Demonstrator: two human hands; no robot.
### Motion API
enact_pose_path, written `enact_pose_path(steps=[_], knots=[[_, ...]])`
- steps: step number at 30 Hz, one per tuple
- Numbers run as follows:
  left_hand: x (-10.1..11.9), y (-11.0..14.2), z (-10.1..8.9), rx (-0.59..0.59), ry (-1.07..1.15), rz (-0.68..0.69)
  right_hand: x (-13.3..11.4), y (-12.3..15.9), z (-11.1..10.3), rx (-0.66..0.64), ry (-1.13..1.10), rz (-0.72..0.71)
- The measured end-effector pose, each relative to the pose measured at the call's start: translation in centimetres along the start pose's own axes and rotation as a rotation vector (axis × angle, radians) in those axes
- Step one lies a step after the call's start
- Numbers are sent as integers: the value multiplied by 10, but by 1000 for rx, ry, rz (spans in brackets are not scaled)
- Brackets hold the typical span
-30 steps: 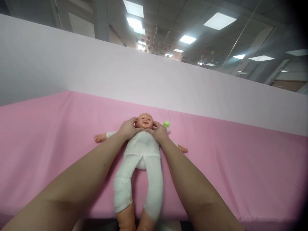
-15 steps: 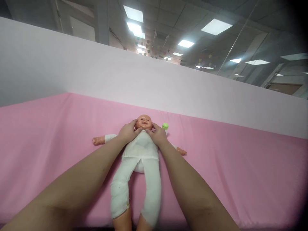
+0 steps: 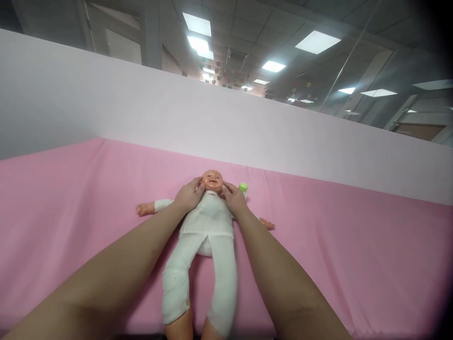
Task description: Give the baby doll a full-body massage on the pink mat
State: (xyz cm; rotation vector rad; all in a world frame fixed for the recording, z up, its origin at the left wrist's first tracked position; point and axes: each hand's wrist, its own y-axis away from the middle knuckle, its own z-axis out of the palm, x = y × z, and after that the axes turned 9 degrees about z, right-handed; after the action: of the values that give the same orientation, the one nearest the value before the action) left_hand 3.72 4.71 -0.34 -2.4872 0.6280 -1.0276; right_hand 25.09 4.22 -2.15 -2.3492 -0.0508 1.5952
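A baby doll (image 3: 207, 219) in white cloth lies on its back, head away from me, arms spread and legs toward me. My left hand (image 3: 189, 194) holds the left side of its head, the thumb against the cheek and the fingers curled behind the ear. On the opposite side, my right hand (image 3: 233, 198) grips the head in the same way, its thumb by the jaw. The fingertips of both hands are partly hidden behind the head. Just beyond my right hand stands a small bottle with a green cap (image 3: 243, 187), its lower part partly covered.
Under the doll is a pink padded surface (image 3: 318, 245) with soft folds. A white low wall (image 3: 226, 123) runs along its back and left side. Above it, a glass pane (image 3: 300, 71) shows ceiling lights.
Both thumbs have moved apart, from under the doll's chin outward and up to its cheeks. The fingers stay at the sides of the head. The view has shifted slightly.
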Motion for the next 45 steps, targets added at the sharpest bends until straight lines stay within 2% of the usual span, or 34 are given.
enact_pose_path(steps=[10, 17, 21, 28, 34, 42, 45], knots=[[9, -2, -2, 32, -15, 20, -14, 8, 4, 83, 252, 38], [4, -2, 1, 35, -34, 43, -15, 7, 3, 71, 118, 51], [2, -2, 2, 40, -29, 18, -10, 3, 2, 32, -1, 60], [-10, -5, 3, 54, 31, -37, 0, -4, 0, -52, -72, 84], [-14, -6, 4, 57, 70, -62, 1, -3, 0, -65, -63, 88], [-5, -3, 0, 28, 7, -69, -6, 2, 5, 18, 60, 26], [-4, -3, 0, 18, -10, -87, -7, 4, 8, 22, 116, 44]])
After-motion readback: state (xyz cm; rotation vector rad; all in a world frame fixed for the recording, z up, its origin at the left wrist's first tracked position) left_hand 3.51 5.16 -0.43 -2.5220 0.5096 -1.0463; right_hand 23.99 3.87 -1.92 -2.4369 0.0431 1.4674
